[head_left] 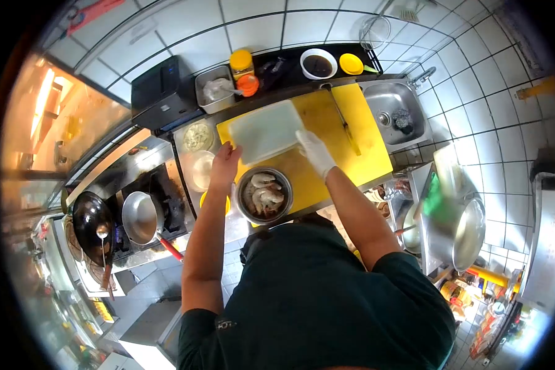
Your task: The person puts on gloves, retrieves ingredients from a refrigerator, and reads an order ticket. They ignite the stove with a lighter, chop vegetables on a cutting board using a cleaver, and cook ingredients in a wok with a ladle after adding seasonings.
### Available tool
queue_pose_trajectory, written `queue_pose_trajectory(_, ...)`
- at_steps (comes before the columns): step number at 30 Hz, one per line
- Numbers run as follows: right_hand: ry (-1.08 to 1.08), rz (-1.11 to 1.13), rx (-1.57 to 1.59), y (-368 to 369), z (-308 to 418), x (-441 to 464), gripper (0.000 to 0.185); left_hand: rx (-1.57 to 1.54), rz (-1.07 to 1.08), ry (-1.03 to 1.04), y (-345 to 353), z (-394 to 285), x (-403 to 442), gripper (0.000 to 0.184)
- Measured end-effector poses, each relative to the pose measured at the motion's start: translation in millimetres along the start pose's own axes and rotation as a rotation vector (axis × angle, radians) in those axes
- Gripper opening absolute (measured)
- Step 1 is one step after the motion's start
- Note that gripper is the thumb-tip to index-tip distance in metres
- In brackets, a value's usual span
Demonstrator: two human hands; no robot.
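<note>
A rectangular translucent plastic container (265,129) lies on the yellow cutting board (345,157). My bare left hand (227,161) is at its left edge, fingers bent against the side. On the opposite edge, my right hand (315,153) in a white glove has its fingers against the rim, so the container sits between both hands. Just below it, near my body, stands a round metal bowl (243,206) of raw shrimp (266,196). A long-handled knife or tool (345,123) rests on the board to the right of my gloved hand.
At right is a sink (407,98) with a dark scrubber. Behind the board stand a dark bowl of sauce (318,64), a yellow-lidded jar (241,60) and a metal bin (216,89). Left are a stove with a wok (92,216) and a red-handled pan (143,217).
</note>
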State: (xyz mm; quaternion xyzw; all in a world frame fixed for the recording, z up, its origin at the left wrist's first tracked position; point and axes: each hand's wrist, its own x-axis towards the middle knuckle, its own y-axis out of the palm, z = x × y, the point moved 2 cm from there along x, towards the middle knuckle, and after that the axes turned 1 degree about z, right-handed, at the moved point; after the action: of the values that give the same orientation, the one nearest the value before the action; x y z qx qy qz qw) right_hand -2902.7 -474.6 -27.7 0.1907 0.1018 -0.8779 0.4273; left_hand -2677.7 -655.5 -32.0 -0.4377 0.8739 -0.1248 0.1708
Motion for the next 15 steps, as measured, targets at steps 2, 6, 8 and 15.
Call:
queue_pose_trajectory(2, -0.081, 0.065, -0.093, 1.8, -1.9, 8.3, 0.064, -0.083, 0.024, -0.128, 12.7, 15.5, 11.3, 0.034)
queue_pose_trajectory(6, -0.207, 0.113, -0.207, -10.1, -4.2, 19.1, 0.063, -0.294, -0.126, -0.129, 35.1, 10.4, -3.1, 0.035)
queue_pose_trajectory(8, -0.267, 0.058, -0.275, -17.2, -3.6, 23.1, 0.063, -0.186, -0.159, -0.139, 39.7, -2.0, -9.3, 0.037)
queue_pose_trajectory(15, -0.103, -0.023, 0.539, -98.2, 21.3, 21.3, 0.06, -0.111, -0.063, -0.061, 132.1, -70.2, -16.4, 0.05)
